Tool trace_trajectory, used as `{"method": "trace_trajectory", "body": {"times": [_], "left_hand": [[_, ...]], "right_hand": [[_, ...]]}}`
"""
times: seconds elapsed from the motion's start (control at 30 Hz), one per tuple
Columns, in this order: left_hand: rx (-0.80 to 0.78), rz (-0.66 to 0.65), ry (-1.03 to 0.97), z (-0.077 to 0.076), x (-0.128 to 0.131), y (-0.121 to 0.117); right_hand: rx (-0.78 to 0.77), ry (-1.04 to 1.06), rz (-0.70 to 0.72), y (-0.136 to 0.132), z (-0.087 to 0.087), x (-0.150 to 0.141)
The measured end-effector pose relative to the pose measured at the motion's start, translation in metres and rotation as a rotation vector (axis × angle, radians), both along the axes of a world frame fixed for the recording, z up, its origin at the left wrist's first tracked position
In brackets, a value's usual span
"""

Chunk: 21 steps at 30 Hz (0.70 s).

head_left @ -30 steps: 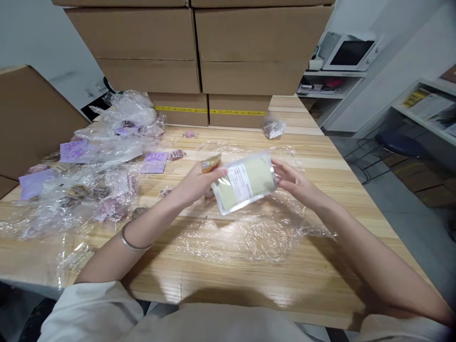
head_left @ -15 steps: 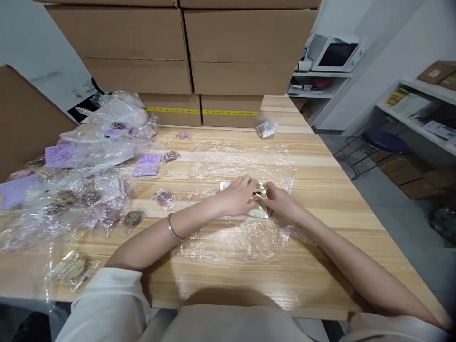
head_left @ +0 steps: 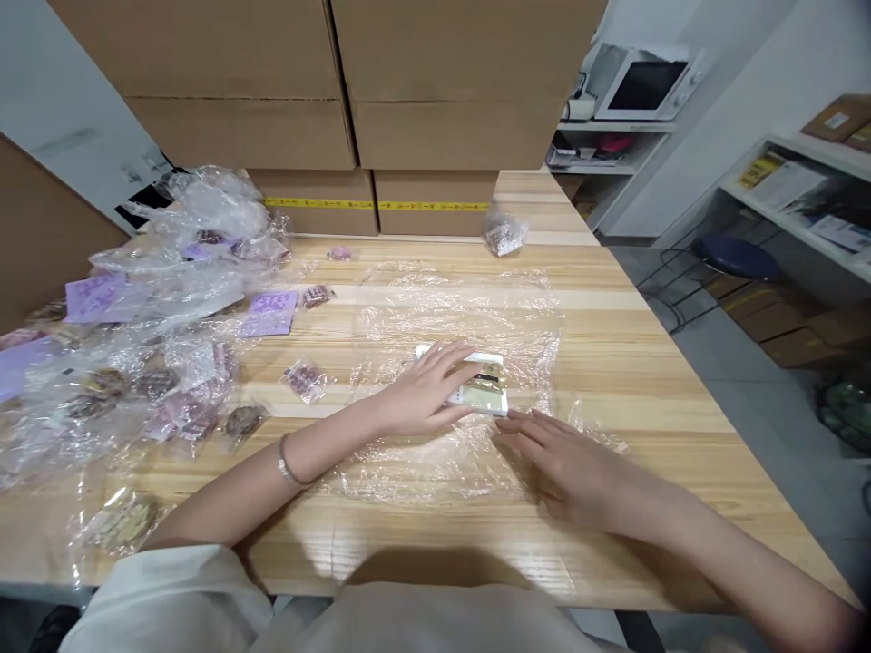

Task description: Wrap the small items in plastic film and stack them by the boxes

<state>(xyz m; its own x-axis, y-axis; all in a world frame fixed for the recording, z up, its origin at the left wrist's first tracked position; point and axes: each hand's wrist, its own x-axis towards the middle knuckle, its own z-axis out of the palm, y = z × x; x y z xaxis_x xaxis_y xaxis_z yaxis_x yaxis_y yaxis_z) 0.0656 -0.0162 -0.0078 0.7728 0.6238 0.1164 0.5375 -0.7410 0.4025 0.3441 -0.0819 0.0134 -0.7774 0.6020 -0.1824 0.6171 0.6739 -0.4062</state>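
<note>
A small flat packet [head_left: 488,395], pale green and gold with a silvery edge and a dark stripe, lies on a spread sheet of clear plastic film [head_left: 442,462]. My left hand [head_left: 430,385] rests flat across the packet's left part, fingers stretched out, and hides that side. At the packet's lower right corner is my right hand [head_left: 568,462], its fingers extended and loosely apart, the tips near or touching the corner. Neither hand is closed round anything.
Clear bags and wrapped pieces pile up on the left [head_left: 170,290], with purple cards [head_left: 270,313] among them. A small wrapped bundle [head_left: 504,234] sits at the back right. Cardboard boxes [head_left: 435,199] form a wall behind the table. A microwave [head_left: 643,86] stands on a shelf beyond.
My right hand has let go of the packet's right side and drawn back toward me. My left hand has flattened over the packet, whose right part now shows. The view has shifted slightly.
</note>
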Motion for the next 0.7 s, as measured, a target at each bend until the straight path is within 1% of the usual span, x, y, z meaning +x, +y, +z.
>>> {"method": "trace_trajectory", "body": {"times": [0.1,0.17,0.23,0.33,0.43,0.53,0.63,0.7], "left_hand": [[0.019,-0.029,-0.038,0.007,-0.034,-0.017],[0.005,-0.024,-0.032,0.011,-0.051,-0.030],[-0.026,-0.005,0.014,0.014,-0.058,-0.044],[-0.049,0.012,0.130,0.016,-0.052,-0.062],[0.038,0.021,0.266,0.019,-0.041,-0.075],[0.147,0.063,0.334,0.029,-0.039,-0.078],[0.135,0.126,0.331,0.043,-0.044,-0.078],[0.125,0.150,0.320,0.046,-0.047,-0.080]], "right_hand": [[-0.025,-0.060,0.008,-0.015,-0.021,0.013],[0.009,-0.071,0.000,-0.022,-0.029,0.017],[0.091,-0.053,-0.041,-0.026,-0.029,0.015],[0.180,0.013,-0.120,-0.022,-0.018,0.007],[0.146,0.108,-0.205,-0.005,-0.003,0.005],[0.057,0.214,-0.352,0.022,0.007,0.013],[-0.022,0.292,-0.534,0.050,0.006,0.022],[-0.080,0.346,-0.632,0.066,0.002,0.024]]}}
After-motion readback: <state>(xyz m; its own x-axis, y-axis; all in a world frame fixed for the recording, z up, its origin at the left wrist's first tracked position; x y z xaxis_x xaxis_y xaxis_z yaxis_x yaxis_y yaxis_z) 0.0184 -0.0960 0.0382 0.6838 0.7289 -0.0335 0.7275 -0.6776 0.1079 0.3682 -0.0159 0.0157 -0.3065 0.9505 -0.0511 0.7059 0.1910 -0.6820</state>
